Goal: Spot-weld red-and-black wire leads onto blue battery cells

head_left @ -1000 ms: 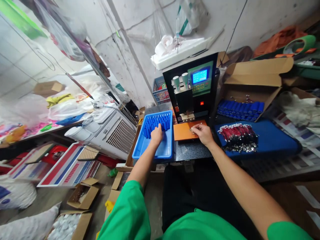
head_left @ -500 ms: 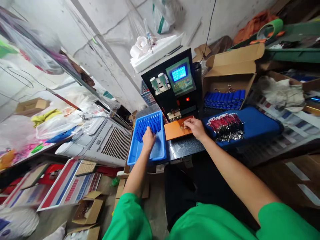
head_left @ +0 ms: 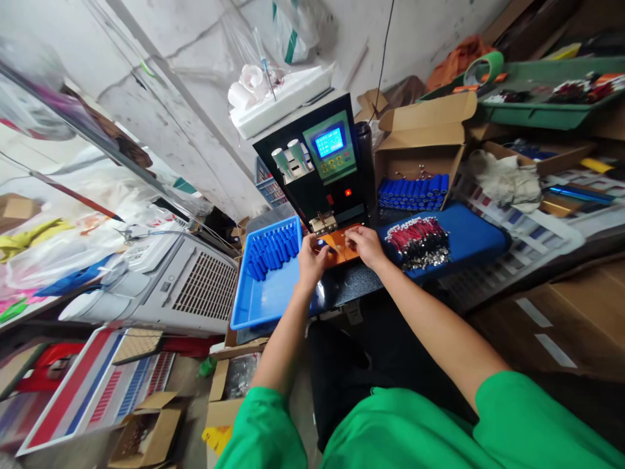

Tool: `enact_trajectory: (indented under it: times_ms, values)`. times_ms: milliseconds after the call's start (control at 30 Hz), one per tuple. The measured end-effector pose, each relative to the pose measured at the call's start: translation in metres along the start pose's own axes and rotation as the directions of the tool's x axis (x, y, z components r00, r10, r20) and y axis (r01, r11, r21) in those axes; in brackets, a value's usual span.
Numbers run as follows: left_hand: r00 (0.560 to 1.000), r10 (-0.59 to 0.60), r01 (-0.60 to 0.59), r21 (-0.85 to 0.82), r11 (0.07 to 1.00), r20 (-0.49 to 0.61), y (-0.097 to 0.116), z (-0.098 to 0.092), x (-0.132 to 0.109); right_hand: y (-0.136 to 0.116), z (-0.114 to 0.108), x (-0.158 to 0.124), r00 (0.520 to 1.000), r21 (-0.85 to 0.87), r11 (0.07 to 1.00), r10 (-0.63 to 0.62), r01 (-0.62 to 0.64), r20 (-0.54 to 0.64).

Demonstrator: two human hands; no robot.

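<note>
My left hand (head_left: 311,262) is closed on a blue cylindrical battery cell (head_left: 322,243), mostly hidden by the fingers, at the left part of the orange board (head_left: 336,255). My right hand (head_left: 366,246) pinches a thin wire lead (head_left: 347,243) above the same board; its details are too small to make out. Right behind the hands stands a black spot-welding machine (head_left: 359,203) with a lit blue screen, its electrode block (head_left: 323,223) just over the board. To the left, a blue plastic tray (head_left: 263,306) holds many blue cells (head_left: 273,251) in rows.
Red and black wire leads (head_left: 420,241) with white connectors lie piled on a blue pad (head_left: 476,238) at the right. Behind them, an open cardboard box (head_left: 422,133) holds stacked blue cells. A grey air cooler (head_left: 200,280) stands left of the table (head_left: 349,284).
My left hand has left the tray and come right to the board with a blue battery cell. My right hand stays over the board, still pinching. The view has shifted somewhat.
</note>
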State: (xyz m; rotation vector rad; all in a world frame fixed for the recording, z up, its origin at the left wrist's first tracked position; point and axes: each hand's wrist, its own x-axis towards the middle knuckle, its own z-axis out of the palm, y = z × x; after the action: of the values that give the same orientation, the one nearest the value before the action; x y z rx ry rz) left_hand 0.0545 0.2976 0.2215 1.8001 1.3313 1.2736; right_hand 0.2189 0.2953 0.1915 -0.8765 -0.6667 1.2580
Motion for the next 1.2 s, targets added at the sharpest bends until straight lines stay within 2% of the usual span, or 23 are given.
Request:
enact_trajectory:
  times_ms: [67,167,333,600,867,1033,1200]
  values:
    - [0.998,-0.033,0.032,0.008,0.999,0.059,-0.005,0.01,0.001,-0.001,0.001,0.0,1.0,-0.004,1.0,-0.005,0.005,0.001]
    - [0.991,-0.018,0.023,-0.041,0.999,0.136,-0.008,0.017,0.002,-0.001,0.001,0.001,1.0,-0.012,1.0,-0.007,0.007,0.007]
    - [0.996,0.015,-0.007,-0.09,0.996,0.089,-0.008,0.029,0.004,-0.003,0.001,0.002,1.0,-0.01,1.0,-0.008,0.008,0.026]
    - [0.998,0.03,-0.024,-0.109,0.994,0.055,-0.017,0.038,-0.003,-0.003,0.002,0.001,1.0,-0.048,0.998,-0.03,0.029,-0.009]
    - [0.999,-0.013,0.021,-0.201,0.979,0.04,-0.022,0.045,-0.003,-0.005,0.012,0.009,0.993,-0.231,0.966,-0.117,0.118,0.019]
    - [0.999,-0.039,0.041,-0.179,0.983,0.016,-0.016,0.045,-0.005,0.0,0.014,0.018,0.984,-0.333,0.926,-0.171,0.179,0.054]
    - [0.999,-0.041,0.041,-0.158,0.987,0.008,-0.014,0.044,-0.006,0.0,0.016,0.018,0.985,-0.433,0.885,-0.164,0.173,0.059]
